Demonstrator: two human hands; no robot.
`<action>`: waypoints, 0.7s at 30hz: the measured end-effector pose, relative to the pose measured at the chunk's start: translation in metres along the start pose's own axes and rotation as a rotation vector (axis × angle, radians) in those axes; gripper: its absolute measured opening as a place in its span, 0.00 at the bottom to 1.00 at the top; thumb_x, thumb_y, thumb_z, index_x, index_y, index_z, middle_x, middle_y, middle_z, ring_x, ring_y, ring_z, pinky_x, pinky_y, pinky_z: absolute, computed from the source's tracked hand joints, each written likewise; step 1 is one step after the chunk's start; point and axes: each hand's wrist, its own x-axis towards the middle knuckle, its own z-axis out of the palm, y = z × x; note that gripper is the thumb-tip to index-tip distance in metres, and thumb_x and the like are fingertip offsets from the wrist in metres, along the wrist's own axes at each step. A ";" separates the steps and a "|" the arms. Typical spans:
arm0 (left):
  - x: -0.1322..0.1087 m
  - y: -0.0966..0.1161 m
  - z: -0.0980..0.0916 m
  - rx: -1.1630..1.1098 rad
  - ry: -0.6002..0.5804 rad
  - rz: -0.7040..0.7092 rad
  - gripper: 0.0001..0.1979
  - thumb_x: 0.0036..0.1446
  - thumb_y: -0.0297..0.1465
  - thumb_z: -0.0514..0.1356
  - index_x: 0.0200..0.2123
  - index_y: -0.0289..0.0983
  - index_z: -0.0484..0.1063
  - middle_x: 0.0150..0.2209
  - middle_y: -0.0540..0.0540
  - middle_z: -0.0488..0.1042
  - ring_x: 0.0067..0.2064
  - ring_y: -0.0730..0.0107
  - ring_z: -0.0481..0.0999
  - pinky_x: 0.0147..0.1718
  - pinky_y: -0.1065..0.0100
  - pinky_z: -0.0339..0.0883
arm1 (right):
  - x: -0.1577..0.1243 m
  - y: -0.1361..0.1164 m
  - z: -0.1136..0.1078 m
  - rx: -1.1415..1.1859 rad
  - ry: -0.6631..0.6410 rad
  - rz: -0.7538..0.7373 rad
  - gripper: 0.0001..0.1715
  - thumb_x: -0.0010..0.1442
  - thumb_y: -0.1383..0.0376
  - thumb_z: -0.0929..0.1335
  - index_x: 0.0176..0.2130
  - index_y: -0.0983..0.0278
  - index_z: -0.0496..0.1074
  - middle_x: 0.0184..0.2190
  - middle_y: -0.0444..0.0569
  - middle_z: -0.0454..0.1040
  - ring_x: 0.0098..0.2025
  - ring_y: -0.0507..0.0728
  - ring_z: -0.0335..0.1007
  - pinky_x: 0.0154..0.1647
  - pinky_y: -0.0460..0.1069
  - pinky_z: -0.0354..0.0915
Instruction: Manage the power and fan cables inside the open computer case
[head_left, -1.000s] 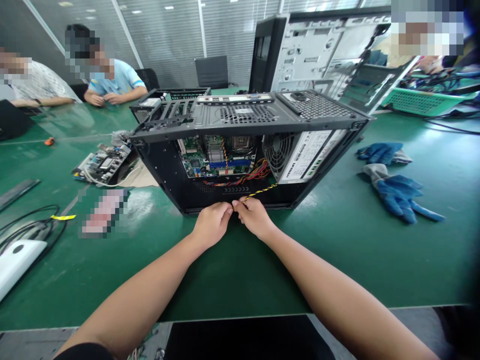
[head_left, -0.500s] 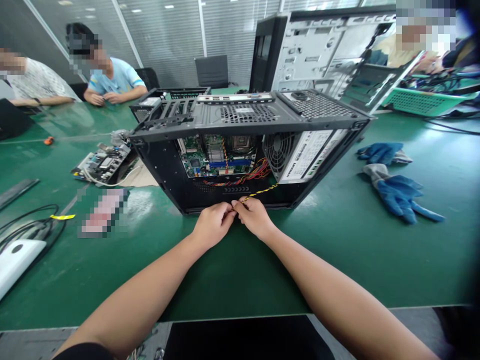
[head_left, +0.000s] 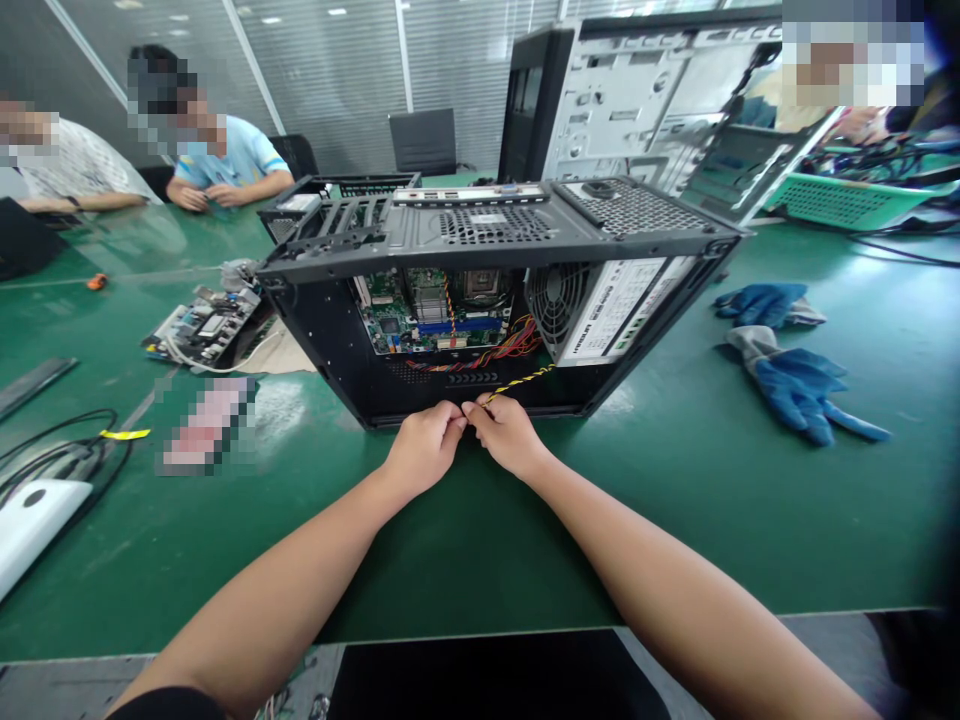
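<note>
A black computer case lies on its side before me, its open face towards me. Inside show a green motherboard, a power supply with a fan, and a bundle of coloured wires. From the power supply a twisted yellow-and-black cable runs down to my hands. My right hand is closed on this cable. Fingertip to fingertip with it, my left hand is pinched at the cable's end. The fingers cover that end, so its tip is hidden.
Blue work gloves lie at right, near a green basket of cables. Behind stands another open case. Loose circuit parts, a pixelated flat object and black cables are at left. Other people sit across the table.
My left hand has shifted very slightly left, and less cable shows between the fingertips. The case and the rest of the table look the same.
</note>
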 end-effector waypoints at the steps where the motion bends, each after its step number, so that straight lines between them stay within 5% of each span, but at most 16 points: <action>1: 0.000 0.000 0.000 -0.009 -0.013 -0.008 0.07 0.64 0.26 0.53 0.33 0.37 0.68 0.27 0.50 0.74 0.27 0.73 0.73 0.29 0.70 0.63 | 0.000 -0.001 0.000 -0.009 -0.002 -0.002 0.19 0.62 0.57 0.64 0.22 0.61 0.61 0.16 0.41 0.64 0.21 0.51 0.62 0.25 0.47 0.56; 21: -0.001 -0.003 0.003 0.012 0.058 0.047 0.04 0.62 0.30 0.60 0.34 0.38 0.67 0.30 0.50 0.74 0.30 0.71 0.73 0.30 0.70 0.63 | 0.000 -0.002 0.000 0.020 0.032 0.022 0.23 0.64 0.52 0.63 0.22 0.60 0.61 0.15 0.41 0.63 0.20 0.51 0.62 0.24 0.47 0.57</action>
